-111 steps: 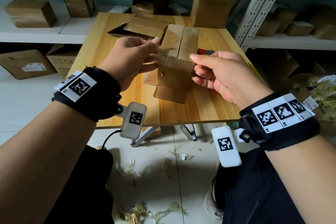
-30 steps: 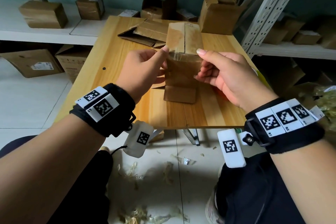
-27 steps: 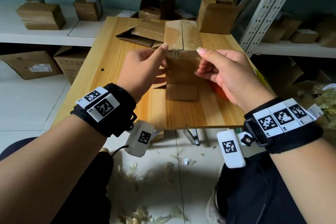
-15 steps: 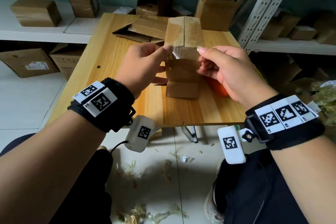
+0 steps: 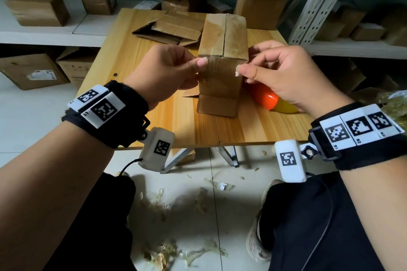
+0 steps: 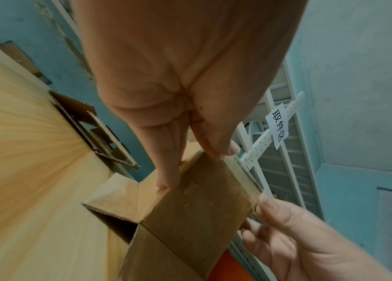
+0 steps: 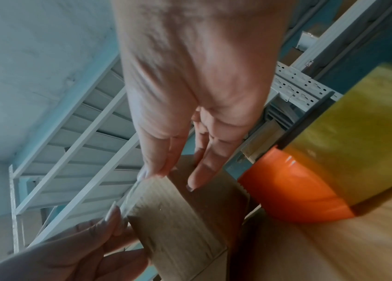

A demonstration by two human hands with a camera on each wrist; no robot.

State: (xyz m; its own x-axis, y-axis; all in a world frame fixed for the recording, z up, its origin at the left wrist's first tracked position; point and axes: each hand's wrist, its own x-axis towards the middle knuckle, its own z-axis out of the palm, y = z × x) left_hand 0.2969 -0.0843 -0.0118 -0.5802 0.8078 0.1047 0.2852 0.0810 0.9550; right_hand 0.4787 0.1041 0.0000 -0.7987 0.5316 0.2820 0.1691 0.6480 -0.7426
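My left hand (image 5: 167, 72) and right hand (image 5: 284, 72) hold clear tape (image 5: 220, 67) on a brown box (image 5: 222, 35).

My right thumb and a finger pinch the white end of the tape at the box's right edge. My left hand pinches the box's top left corner, with the thumb flat on the tape. The box stands upright between my hands on the table (image 5: 132, 50). Only the head view shows the white tape end. The left wrist view shows an open flap (image 6: 117, 192) low on the box. The right wrist view shows one of my fingers (image 7: 203, 169) lying on the box's side, and the orange tape holder (image 7: 291, 190) just beside it.
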